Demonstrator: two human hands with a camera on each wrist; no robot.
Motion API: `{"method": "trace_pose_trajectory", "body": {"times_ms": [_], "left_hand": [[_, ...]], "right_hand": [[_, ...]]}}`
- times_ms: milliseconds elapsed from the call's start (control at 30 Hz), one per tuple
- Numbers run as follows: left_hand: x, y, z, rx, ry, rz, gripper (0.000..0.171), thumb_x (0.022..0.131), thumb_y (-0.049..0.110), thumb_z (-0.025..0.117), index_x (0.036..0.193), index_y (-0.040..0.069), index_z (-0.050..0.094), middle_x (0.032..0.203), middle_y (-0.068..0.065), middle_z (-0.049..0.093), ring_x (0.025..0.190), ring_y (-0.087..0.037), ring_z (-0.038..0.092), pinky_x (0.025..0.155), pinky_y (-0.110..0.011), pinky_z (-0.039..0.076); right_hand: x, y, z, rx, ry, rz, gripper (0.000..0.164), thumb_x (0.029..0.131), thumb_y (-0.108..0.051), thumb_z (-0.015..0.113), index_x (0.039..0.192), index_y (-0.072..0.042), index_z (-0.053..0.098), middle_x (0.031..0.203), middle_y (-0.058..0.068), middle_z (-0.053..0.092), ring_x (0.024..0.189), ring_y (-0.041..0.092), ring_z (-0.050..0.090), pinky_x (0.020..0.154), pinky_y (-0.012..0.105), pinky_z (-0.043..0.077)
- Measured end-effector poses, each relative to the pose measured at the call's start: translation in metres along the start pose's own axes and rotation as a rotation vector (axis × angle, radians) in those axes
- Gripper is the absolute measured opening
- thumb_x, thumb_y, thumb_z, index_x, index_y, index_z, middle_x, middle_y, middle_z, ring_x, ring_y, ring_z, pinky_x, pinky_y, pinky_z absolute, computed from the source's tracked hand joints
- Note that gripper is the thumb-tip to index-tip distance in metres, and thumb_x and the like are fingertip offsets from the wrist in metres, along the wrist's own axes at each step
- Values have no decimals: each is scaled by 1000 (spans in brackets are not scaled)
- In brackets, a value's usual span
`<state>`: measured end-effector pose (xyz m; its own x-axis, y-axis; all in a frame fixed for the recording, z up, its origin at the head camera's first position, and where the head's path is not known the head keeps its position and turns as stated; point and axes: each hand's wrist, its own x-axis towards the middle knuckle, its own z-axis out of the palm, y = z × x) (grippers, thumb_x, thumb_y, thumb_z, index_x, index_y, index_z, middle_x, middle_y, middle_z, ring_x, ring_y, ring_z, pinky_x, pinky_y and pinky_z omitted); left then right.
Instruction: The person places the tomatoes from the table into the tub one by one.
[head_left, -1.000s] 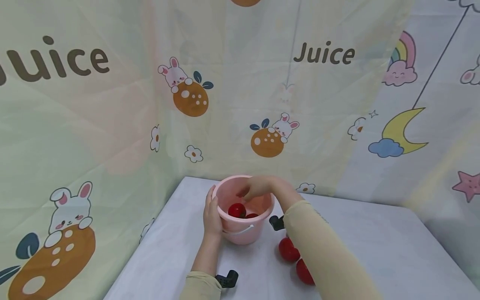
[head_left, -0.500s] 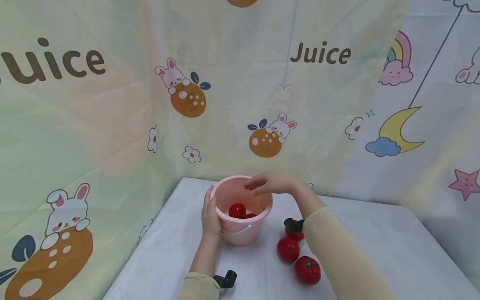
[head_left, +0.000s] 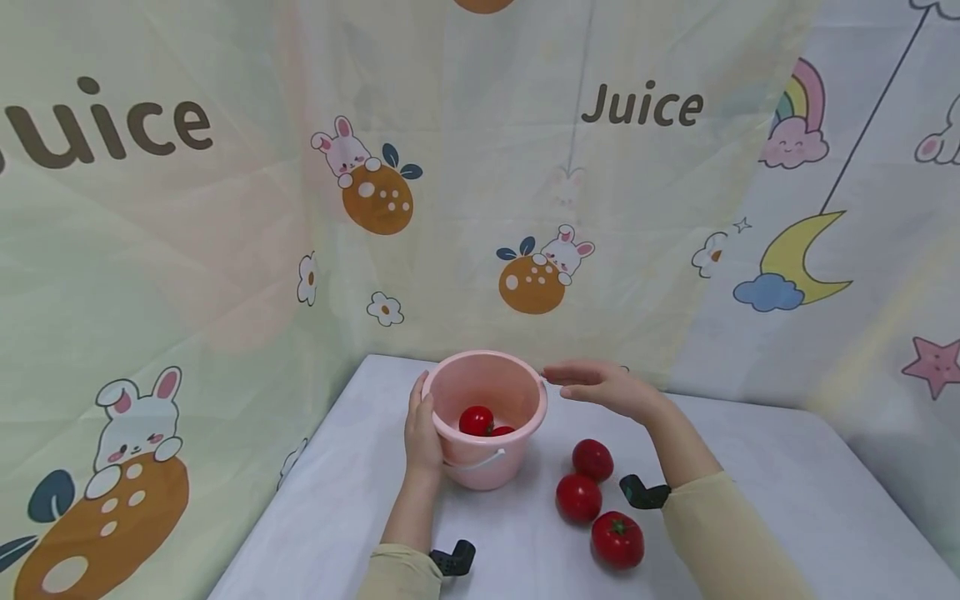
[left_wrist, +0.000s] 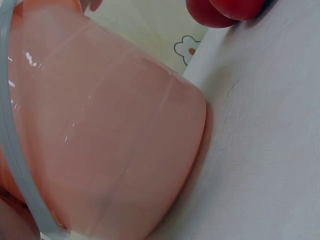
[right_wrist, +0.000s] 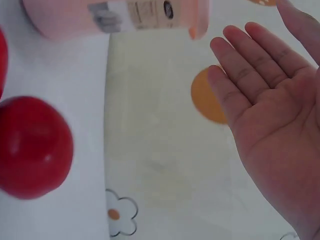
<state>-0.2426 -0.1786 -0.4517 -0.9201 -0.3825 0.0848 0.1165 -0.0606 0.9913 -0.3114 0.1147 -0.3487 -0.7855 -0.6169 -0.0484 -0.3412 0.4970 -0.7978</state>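
Taking the bucket as the middle of the clock, with 12 o'clock toward the cloth (head_left: 465, 175) behind: far left on that cloth, at 8 o'clock, is a printed rabbit (head_left: 141, 417) above a brown fruit. A beige sleeve (head_left: 401, 573) comes in at 7 o'clock, with a black mount (head_left: 454, 558) on the wrist. The left grip (head_left: 422, 433) lies at 9 o'clock, its fingers fairly straight and pressed flat against the outer wall, tips near the rim. The pink bucket (head_left: 491, 477) itself stands upright on the white surface (head_left: 360, 483), its pale handle (head_left: 498, 455) slung across the 6 o'clock side. Inside are two red tomatoes: one (head_left: 476, 421) in plain sight, the other (head_left: 502, 431) mostly hidden by the front rim.

The right grip (head_left: 603, 387) hovers at 2 o'clock, wide open with fingers straight and close together, holding nothing; its tips are just beside the rim. Below it, around 4 o'clock, three more tomatoes sit on the surface: a middle one (head_left: 578, 498), a far one (head_left: 592, 460) close against it, and a near one (head_left: 617, 540) with its green stem up. Last come a black mount (head_left: 645, 492) and the other sleeve (head_left: 723, 533).
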Motion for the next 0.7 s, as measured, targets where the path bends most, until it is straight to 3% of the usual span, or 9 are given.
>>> {"method": "trace_pose_trajectory", "body": {"times_ms": [300,467,700], "left_hand": [[-1,4,1,-9,5,-2,45,101,43,45,145,50,35,147,18,45,139,-16,41,104,-56,46],[-1,2,1,-5,4,0,45,101,43,45,145,49,35,148,17,44,139,-17,41,105,-56,46],[0,-1,2,11,10,5,44,102,43,43,145,50,35,147,18,45,138,-16,42,105,-56,46]], "right_hand": [[-30,40,2,90,30,108,54,88,-45,69,139,-33,54,145,0,54,134,29,50,106,56,45],[-37,62,11,67,42,167,57,88,-47,69,140,-33,53,145,-2,54,136,29,49,107,59,44],[-42,89,24,67,123,215,67,86,-50,69,146,-27,47,152,7,47,142,36,41,105,61,43]]}}
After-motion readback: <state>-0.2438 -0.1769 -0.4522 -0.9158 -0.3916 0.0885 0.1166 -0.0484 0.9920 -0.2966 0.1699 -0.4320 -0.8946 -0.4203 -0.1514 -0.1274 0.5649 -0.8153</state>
